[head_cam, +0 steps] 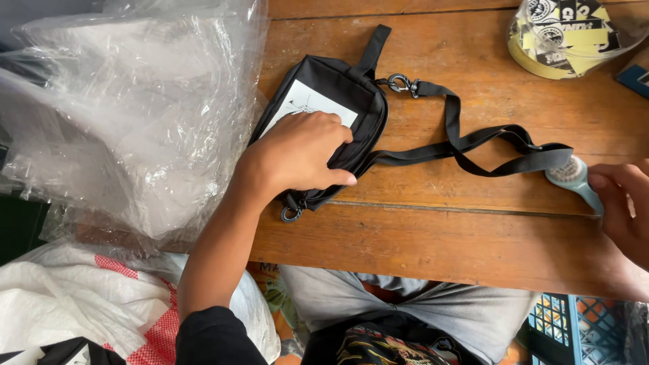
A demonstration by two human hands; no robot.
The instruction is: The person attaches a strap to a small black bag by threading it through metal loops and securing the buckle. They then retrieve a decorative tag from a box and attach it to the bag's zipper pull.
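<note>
Bag point(338, 91) under left hand point(297, 152) lies near the table edge point(433, 267).

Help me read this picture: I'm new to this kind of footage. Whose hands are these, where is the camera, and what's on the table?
The camera sits on a person's head, looking down at their own hands over a wooden table. The left hand presses on a small black sling bag with a white patch; its black strap trails to the right. The right hand holds a light blue brush at the strap's end. Crumpled clear plastic bags lie to the left, a sticker roll at the far right.
</note>
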